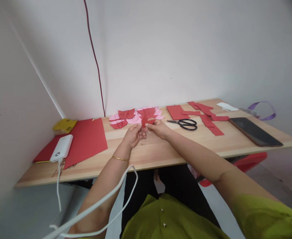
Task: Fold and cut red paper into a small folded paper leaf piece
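Note:
Between my two hands is a small cut piece of red paper (144,120), pinched from both sides above the wooden table. My left hand (135,134) grips its left edge with thumb and finger, the other fingers curled below. On the right edge, my right hand (159,128) pinches it the same way. Just behind lie red and pink jagged paper cutouts (126,115), partly hidden by the held piece. To the right of my right hand rest black-handled scissors (187,124), their blades pointing left.
Red paper strips (207,120) and a red square (176,111) lie right of centre. A phone (255,131) is at the right edge. A white power bank (61,148), its cable crossing my left arm, sits on large red sheets (91,139) beside a yellow packet (64,126).

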A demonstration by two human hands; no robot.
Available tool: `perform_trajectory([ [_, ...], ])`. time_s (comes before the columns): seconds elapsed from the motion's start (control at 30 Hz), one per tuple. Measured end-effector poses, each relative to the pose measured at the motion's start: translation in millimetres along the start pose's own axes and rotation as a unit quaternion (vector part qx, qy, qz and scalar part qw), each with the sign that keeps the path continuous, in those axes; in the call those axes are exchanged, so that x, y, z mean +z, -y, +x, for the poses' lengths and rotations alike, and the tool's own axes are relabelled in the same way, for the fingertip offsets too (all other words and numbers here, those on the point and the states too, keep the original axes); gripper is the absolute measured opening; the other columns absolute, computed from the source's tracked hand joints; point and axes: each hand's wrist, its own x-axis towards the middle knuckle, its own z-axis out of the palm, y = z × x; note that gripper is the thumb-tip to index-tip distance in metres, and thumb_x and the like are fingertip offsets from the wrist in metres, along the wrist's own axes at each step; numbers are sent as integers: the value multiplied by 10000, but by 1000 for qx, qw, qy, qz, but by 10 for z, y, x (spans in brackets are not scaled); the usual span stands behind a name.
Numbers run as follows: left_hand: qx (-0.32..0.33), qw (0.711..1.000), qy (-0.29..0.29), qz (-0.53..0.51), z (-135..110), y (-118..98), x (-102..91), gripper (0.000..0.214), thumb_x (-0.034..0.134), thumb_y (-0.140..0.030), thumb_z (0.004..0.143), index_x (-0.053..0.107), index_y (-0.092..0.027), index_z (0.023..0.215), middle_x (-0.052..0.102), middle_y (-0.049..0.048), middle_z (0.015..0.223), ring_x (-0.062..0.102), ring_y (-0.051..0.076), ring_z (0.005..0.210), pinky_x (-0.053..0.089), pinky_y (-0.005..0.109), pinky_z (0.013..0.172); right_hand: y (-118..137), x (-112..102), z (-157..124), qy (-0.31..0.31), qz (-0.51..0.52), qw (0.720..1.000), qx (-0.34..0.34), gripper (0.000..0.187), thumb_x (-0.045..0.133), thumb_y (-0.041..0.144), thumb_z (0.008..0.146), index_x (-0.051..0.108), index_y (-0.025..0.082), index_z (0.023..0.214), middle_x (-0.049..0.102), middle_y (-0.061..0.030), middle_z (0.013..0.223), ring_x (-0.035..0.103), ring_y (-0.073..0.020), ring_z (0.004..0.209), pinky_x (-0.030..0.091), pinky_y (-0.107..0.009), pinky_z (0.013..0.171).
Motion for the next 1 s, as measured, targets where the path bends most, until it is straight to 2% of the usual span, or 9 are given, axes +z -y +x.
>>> perform_trajectory([
  [0.07,-32,998,2,-45,-22,-34,-4,367,743,-427,683,562,-145,832,663,55,739,562,98,535,480,264,555,3,3,-1,8,21,1000,9,311,743,401,666,604,167,817,581,41,680,479,-82,599,421,-234,637],
  [0.17,-54,996,24,-60,-38,-58,-29,332,796,-276,637,591,-126,850,640,40,693,567,87,542,480,236,556,14,22,-7,49,23,998,9,254,723,343,680,617,159,820,635,3,789,558,-111,734,449,-251,728],
  [0.23,-48,997,22,-61,-35,-60,-40,347,802,-203,617,602,-129,890,604,2,644,554,73,534,484,226,569,21,31,-9,47,15,999,10,261,702,285,673,612,169,887,645,0,845,572,-117,766,451,-248,731],
  [0.33,-4,997,-39,-69,-13,-55,-41,406,802,-169,591,594,-161,939,569,-44,616,552,65,541,501,230,599,22,26,-4,6,11,1000,19,421,652,200,652,543,211,1059,639,22,888,541,-91,663,435,-224,643],
  [0.4,25,993,-87,-70,8,-48,-40,420,797,-162,577,589,-172,942,582,-49,641,569,68,563,511,237,619,18,21,0,-4,7,1000,25,456,626,184,655,509,220,1095,630,34,849,510,-82,603,421,-218,605],
  [0.47,45,991,-114,-61,28,-38,-42,397,789,-162,573,589,-167,917,604,-38,678,589,76,591,520,249,643,18,28,-3,11,0,1000,16,418,635,194,666,518,213,1067,628,31,830,536,-94,643,434,-224,639],
  [0.6,74,990,-120,-21,55,-3,-42,322,784,-181,565,583,-148,815,616,-22,704,608,89,628,525,267,672,30,72,-22,37,-9,999,-11,368,714,266,665,554,197,990,654,-12,949,599,-143,866,462,-273,811],
  [0.8,77,991,-85,66,73,79,-16,312,796,-254,570,594,-132,774,616,-12,690,585,91,579,501,266,623,-18,12,4,3,-119,992,-48,214,646,355,749,629,174,861,663,-3,861,586,-142,808,449,-276,803],
  [1.0,131,975,-82,162,85,129,-21,246,743,-305,653,556,-144,653,492,-56,516,436,62,483,346,205,508,-61,-23,33,11,-125,991,-56,214,638,365,761,649,170,848,676,-12,844,597,-149,818,443,-277,814],
])
